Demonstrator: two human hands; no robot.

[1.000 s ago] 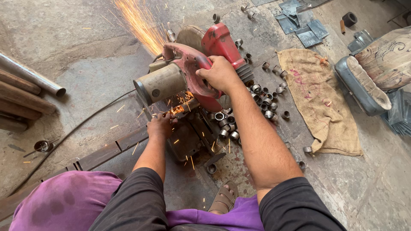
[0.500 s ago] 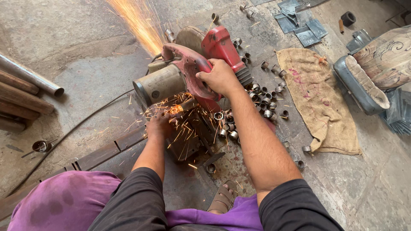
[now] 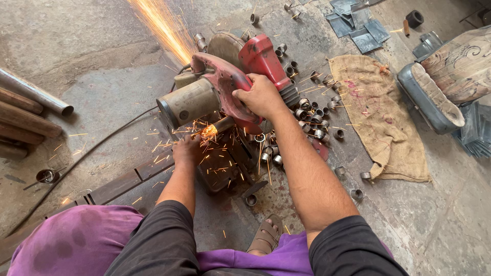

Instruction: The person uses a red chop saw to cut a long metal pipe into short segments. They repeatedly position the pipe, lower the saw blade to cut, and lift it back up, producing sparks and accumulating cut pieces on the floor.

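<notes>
Right hand [image 3: 262, 96] clamped on the handle of the red, worn metal chop saw [image 3: 225, 89] standing on the concrete floor [image 3: 102, 97]; left hand [image 3: 188, 151] pressed down on the dark metal bar [image 3: 128, 179] at the saw's vise, grip unclear; orange sparks [image 3: 163, 25] flying away; short cut steel rings [image 3: 314, 115] scattered just beside the brown burlap sack [image 3: 381, 117].
</notes>
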